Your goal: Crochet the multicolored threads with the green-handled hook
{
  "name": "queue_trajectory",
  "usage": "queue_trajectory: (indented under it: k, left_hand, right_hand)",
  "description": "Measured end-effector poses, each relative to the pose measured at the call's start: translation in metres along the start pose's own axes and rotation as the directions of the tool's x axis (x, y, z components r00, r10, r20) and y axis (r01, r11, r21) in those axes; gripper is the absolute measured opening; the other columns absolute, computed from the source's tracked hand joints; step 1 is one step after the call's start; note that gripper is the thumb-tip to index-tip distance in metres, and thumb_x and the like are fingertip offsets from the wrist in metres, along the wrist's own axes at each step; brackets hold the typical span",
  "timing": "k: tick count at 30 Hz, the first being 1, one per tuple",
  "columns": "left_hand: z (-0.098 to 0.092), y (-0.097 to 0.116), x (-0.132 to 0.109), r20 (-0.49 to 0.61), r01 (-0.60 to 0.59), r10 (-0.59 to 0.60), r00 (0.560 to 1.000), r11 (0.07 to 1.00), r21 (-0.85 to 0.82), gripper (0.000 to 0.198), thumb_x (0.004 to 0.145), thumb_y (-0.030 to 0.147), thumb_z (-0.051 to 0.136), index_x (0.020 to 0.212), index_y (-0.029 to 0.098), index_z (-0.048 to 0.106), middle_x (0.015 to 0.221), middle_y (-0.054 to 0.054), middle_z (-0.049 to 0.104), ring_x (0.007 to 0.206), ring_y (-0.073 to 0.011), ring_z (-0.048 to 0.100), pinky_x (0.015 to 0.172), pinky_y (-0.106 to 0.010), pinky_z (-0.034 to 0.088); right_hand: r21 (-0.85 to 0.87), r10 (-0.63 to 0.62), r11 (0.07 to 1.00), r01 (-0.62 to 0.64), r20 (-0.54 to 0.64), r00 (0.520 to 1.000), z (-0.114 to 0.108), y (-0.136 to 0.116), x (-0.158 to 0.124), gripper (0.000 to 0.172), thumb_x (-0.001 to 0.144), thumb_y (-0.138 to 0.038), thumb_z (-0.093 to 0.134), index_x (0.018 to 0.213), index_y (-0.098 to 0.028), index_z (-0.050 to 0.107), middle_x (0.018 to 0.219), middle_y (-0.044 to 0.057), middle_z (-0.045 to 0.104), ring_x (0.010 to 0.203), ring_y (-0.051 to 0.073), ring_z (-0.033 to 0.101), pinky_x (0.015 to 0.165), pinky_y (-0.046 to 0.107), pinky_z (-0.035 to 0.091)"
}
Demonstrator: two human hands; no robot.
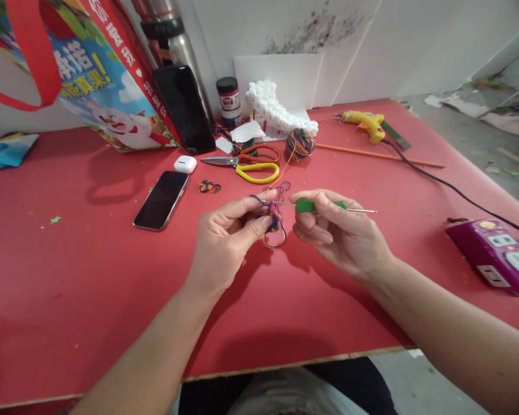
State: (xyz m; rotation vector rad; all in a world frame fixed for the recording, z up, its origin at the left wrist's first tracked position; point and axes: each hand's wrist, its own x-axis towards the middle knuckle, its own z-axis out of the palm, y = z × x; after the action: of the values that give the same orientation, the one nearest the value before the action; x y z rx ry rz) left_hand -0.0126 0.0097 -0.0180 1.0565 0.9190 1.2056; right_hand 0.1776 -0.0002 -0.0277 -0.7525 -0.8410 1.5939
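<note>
Above the middle of the red table, my left hand (229,239) pinches a small piece of multicoloured crochet work (274,219) between thumb and fingers. A loop of yarn hangs below the piece, and dark yarn passes over my left index finger. My right hand (341,230) grips a crochet hook (305,206) by its green handle. The hook's thin metal tip reaches left to the crochet piece at my left fingertips; whether it passes through a stitch is too small to tell. From the piece, a strand runs up toward a ball of multicoloured yarn (300,144).
Scissors (257,173), a small knotted yarn piece (210,187), a phone (162,200) and a white earbud case (185,164) lie beyond my left hand. Behind stand an upright phone (185,109) and a gift bag (125,115). A glue gun (365,124) and purple box (493,253) are right.
</note>
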Motion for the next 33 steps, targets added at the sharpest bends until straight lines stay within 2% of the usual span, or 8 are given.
queue_trajectory:
  k: [6,10,15,20,22,25,29,33]
  left_hand:
    - [-0.004,-0.005,-0.001,0.075,-0.045,0.047,0.996,0.999,-0.019,0.022,0.087,0.027,0.091,0.108,0.031,0.092,0.109,-0.005,0.088,0.100,-0.0182,0.079,0.091,-0.026,0.063]
    - [-0.001,-0.005,0.002,0.008,-0.040,0.040,0.999,0.999,-0.022,0.025,0.079,0.027,0.097,0.102,0.032,0.092,0.101,-0.003,0.088,0.083,-0.0141,0.076,0.075,-0.023,0.062]
    - [0.002,0.000,0.005,-0.077,-0.007,0.008,0.997,1.000,0.017,0.025,0.068,0.018,0.097,0.091,0.026,0.092,0.086,-0.001,0.083,0.075,-0.0113,0.071,0.073,-0.021,0.060]
    - [0.004,0.002,0.004,-0.130,-0.037,0.048,0.990,0.995,0.088,0.019,0.071,0.016,0.094,0.088,0.023,0.091,0.078,0.001,0.076,0.072,-0.0106,0.065,0.074,-0.023,0.060]
    - [0.005,0.001,0.003,-0.138,-0.029,0.039,0.990,0.997,0.078,0.014,0.071,0.018,0.095,0.083,0.022,0.090,0.077,0.001,0.076,0.075,-0.0115,0.066,0.076,-0.024,0.060]
    - [0.009,0.001,0.001,-0.168,0.017,-0.015,0.986,1.000,0.007,0.021,0.066,0.018,0.098,0.085,0.022,0.090,0.075,0.001,0.075,0.071,-0.0108,0.064,0.073,-0.023,0.058]
    - [0.016,0.001,-0.001,-0.177,0.074,-0.094,0.980,0.990,-0.118,0.030,0.060,0.020,0.102,0.087,0.022,0.090,0.070,0.004,0.072,0.063,-0.0066,0.057,0.063,-0.018,0.053]
    - [0.018,0.003,-0.002,-0.102,0.167,-0.189,0.977,0.968,-0.189,0.030,0.056,0.021,0.103,0.083,0.020,0.090,0.068,0.003,0.069,0.067,-0.0076,0.059,0.063,-0.017,0.051]
  right_hand:
    - [0.044,0.013,0.999,-0.012,-0.009,1.000,0.001,-0.002,0.000,0.023,0.083,-0.040,0.092,0.089,-0.018,0.085,0.068,-0.002,0.065,0.047,0.005,0.034,0.051,0.027,0.032]
    - [0.059,0.038,0.998,-0.038,0.004,0.999,0.001,-0.001,-0.001,0.023,0.084,-0.039,0.092,0.095,-0.019,0.087,0.068,-0.002,0.066,0.047,0.005,0.034,0.050,0.027,0.031]
    - [0.069,0.038,0.997,-0.038,0.002,0.999,0.001,0.002,-0.001,0.027,0.082,-0.040,0.095,0.095,-0.019,0.088,0.069,-0.002,0.066,0.046,0.004,0.034,0.049,0.026,0.030]
    - [-0.062,-0.116,0.991,0.116,0.014,0.993,0.000,0.010,-0.007,0.018,0.095,-0.039,0.086,0.104,-0.024,0.087,0.073,-0.001,0.070,0.052,0.007,0.049,0.052,0.025,0.040]
    - [-0.240,-0.256,0.936,0.258,0.042,0.966,0.001,0.014,-0.012,0.015,0.104,-0.034,0.076,0.114,-0.027,0.085,0.078,-0.001,0.073,0.058,0.009,0.059,0.056,0.025,0.047]
    - [-0.551,-0.427,0.719,0.423,0.129,0.895,0.004,0.019,-0.019,0.020,0.108,-0.024,0.069,0.124,-0.026,0.080,0.088,0.000,0.075,0.068,0.011,0.065,0.067,0.027,0.054]
    - [-0.701,-0.549,0.447,0.556,0.276,0.789,0.006,0.026,-0.020,0.024,0.107,-0.018,0.066,0.129,-0.023,0.075,0.098,0.004,0.076,0.085,0.015,0.070,0.080,0.030,0.059]
    - [-0.696,-0.573,0.429,0.576,0.283,0.769,0.005,0.030,-0.019,0.026,0.107,-0.019,0.066,0.131,-0.024,0.075,0.100,0.005,0.075,0.087,0.017,0.070,0.081,0.031,0.059]
